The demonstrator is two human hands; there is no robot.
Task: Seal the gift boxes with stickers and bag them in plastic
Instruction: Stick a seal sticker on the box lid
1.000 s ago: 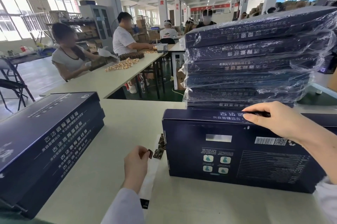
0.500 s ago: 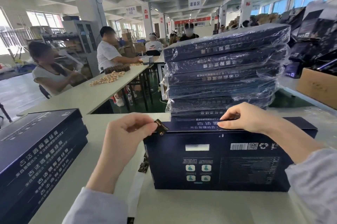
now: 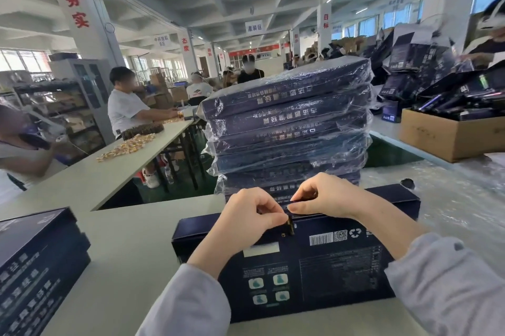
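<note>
Your left hand (image 3: 251, 215) pinches a small dark sticker (image 3: 291, 226) onto the top edge of the gift box (image 3: 314, 267). The box stands on its edge, near you on the table (image 3: 123, 240). Your right hand (image 3: 325, 196), fingers curled, grips that top edge just right of the sticker.

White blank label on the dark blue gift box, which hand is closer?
Left. The left hand is above the white blank label, pinching the small dark sticker on the top edge of the dark blue gift box; the right hand holds that edge farther right.
</note>
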